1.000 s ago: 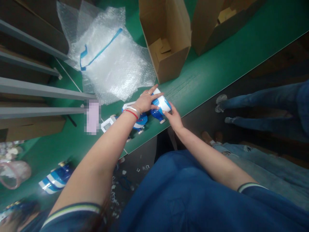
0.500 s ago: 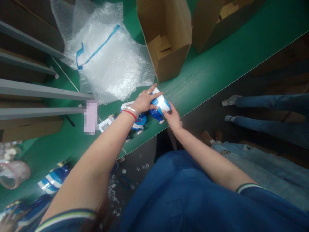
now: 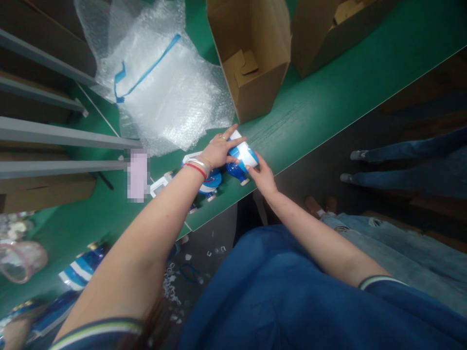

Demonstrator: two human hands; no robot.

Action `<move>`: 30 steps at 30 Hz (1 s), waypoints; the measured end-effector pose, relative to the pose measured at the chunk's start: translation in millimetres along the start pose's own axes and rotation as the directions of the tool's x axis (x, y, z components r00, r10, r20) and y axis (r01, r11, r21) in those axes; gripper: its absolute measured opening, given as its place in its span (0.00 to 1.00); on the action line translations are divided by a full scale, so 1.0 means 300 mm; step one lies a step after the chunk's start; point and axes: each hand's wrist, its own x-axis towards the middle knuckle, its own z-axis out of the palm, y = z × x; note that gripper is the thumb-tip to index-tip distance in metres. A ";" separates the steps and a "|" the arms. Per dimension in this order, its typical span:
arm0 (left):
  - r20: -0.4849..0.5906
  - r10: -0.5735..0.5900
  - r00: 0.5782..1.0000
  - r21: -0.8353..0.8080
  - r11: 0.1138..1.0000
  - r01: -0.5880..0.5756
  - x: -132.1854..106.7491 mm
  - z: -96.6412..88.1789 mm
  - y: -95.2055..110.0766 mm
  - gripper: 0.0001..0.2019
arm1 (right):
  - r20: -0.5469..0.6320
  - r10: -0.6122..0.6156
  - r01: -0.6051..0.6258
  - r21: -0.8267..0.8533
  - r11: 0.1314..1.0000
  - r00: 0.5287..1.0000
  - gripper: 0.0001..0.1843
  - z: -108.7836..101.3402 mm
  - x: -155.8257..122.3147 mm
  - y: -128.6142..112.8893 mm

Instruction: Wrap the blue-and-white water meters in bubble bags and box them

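Both my hands are on a blue and white water meter (image 3: 245, 154) at the table's near edge. My left hand (image 3: 219, 151) reaches over its far side, fingers and thumb around the white part. From the near side, my right hand (image 3: 265, 176) grips the rounded white and blue cover between thumb and fingers. The meter's dark blue body with a pale end fitting shows below the cover. Beneath my left wrist sits another water meter (image 3: 211, 182), partly covered. A further one with a white display housing (image 3: 159, 185) lies to its left, half hidden by my forearm.
Bubble wrap (image 3: 171, 92) with a blue strip spreads across the green table (image 3: 310, 116). An open carton (image 3: 257, 92) stands beyond my hands, another carton (image 3: 317, 43) beside it. Grey metal bars (image 3: 65, 133) jut in at left. More blue meters (image 3: 82, 267) and a co-worker's hand (image 3: 16, 333) are lower left.
My hands and the water meter stay almost in place. At the right, a standing person's foot and leg have shifted. The co-worker's hand at lower left has moved slightly.
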 end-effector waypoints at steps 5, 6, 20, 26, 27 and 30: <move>0.001 0.006 1.000 0.011 1.000 -0.006 0.002 0.000 0.000 0.39 | 0.006 -0.028 0.028 0.015 0.999 1.000 0.39 -0.012 0.003 0.027; 0.002 0.007 1.000 0.013 1.000 -0.007 0.002 -0.001 0.000 0.39 | 0.001 -0.025 0.025 0.011 1.000 1.000 0.39 -0.014 0.004 0.029; 0.003 0.032 0.999 0.021 0.999 -0.032 0.002 -0.005 0.001 0.40 | 0.036 -0.011 0.014 -0.068 0.998 0.999 0.39 -0.032 0.008 0.017; 0.016 0.017 1.000 0.004 1.000 -0.017 -0.004 -0.002 0.003 0.40 | 0.082 -0.161 0.180 -0.371 0.911 0.984 0.43 -0.033 0.042 -0.043; 0.019 0.013 1.000 -0.004 1.000 -0.013 -0.002 -0.002 0.004 0.40 | 0.064 -0.186 0.196 -0.402 0.895 0.981 0.44 -0.035 0.036 -0.049; 0.019 -0.002 1.000 -0.042 0.999 0.002 0.008 -0.005 0.008 0.39 | 0.133 -0.215 0.252 -0.440 0.862 0.968 0.43 -0.099 -0.027 -0.039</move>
